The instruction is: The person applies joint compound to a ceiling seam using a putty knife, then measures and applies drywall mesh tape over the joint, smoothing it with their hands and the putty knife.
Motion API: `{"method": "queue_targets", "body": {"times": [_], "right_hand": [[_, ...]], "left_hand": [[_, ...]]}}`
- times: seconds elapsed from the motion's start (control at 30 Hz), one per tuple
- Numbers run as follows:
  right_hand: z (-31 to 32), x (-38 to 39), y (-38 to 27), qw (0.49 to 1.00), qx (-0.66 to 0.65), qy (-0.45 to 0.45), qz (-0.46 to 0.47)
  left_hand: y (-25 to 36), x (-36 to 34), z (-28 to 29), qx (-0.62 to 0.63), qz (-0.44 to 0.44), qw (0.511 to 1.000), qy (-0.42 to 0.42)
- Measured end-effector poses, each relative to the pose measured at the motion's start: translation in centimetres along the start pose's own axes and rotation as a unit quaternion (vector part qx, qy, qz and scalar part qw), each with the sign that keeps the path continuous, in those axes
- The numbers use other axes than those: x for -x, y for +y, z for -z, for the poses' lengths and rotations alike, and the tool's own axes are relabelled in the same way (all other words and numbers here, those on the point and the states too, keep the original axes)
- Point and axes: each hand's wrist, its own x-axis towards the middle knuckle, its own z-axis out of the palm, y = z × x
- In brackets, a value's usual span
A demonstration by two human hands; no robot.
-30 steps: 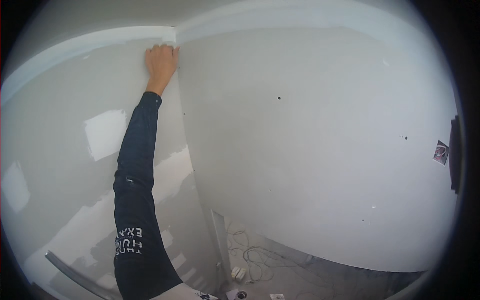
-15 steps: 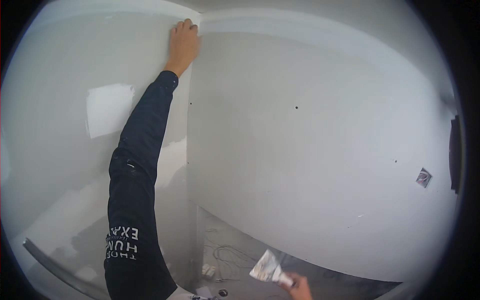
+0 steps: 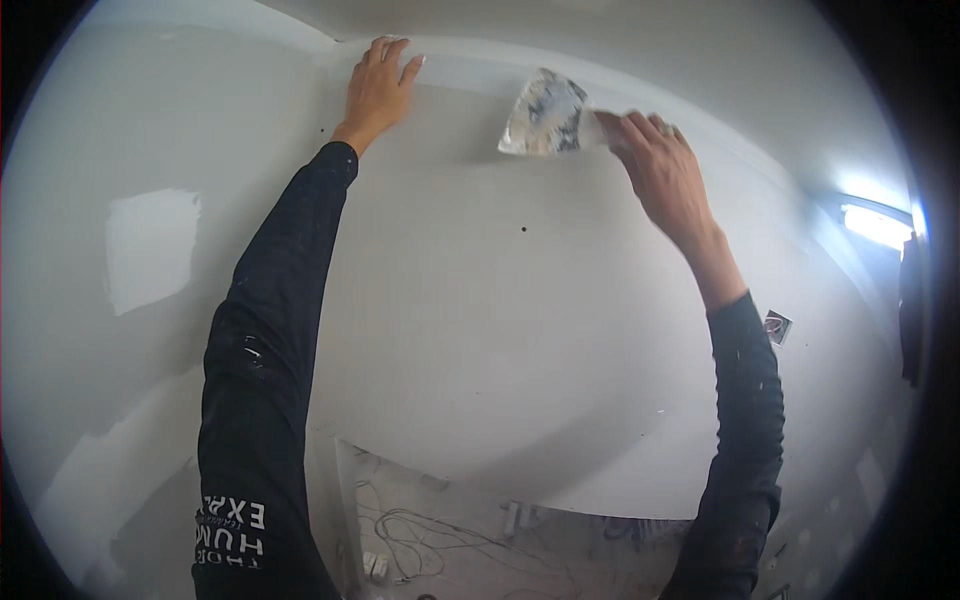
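The scraper's blade [image 3: 545,115] looks like metal, but it is messy, with white and dark smears all over it, so it looks rough. Its pale handle [image 3: 598,128] may be plastic; it is too blurry to tell. Both sleeves are dark, matt cloth: the left sleeve [image 3: 270,280] has dry white specks stuck on it, and the right sleeve [image 3: 745,400] is crinkly. The grey wall board [image 3: 440,300] looks smooth and matt, a bit like thick paper. The white patch [image 3: 155,248] looks chalky, with raggedy edges. The pale band [image 3: 470,70] up high looks smooth and matt. The floor [image 3: 480,575] looks dull and dusty.
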Motion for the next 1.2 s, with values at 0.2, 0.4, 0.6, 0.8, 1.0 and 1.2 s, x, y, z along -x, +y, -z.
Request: {"method": "queue_targets", "body": {"times": [0.2, 0.4, 0.6, 0.8, 1.0, 1.2], "right_hand": [[-2.6, -2.8, 3.3, 0.997, 0.062, -0.019, 0.040], [-4.3, -3.0, 3.6, 0.997, 0.066, -0.006, 0.048], [-4.3, -2.2, 3.8, 0.996, 0.078, 0.002, 0.041], [-4.6, -2.5, 4.2, 0.995, 0.038, 0.052, 0.079], [-5.4, -3.0, 5.5, 0.990, 0.059, 0.066, 0.111], [-6.6, -3.2, 6.8, 0.987, 0.057, 0.092, 0.122]], "left_hand": [[0.4, 0.3, -1.2, -0.019, 0.008, 0.999, 0.047], [0.3, 1.1, -1.3, -0.067, -0.011, 0.996, 0.061], [0.4, 1.8, -1.4, -0.085, -0.012, 0.994, 0.073], [2.6, 2.7, -3.5, -0.097, 0.032, 0.988, 0.116], [9.2, 1.3, -5.0, -0.090, 0.026, 0.989, 0.117], [13.0, 2.1, -3.8, -0.193, -0.006, 0.978, 0.076]]}}
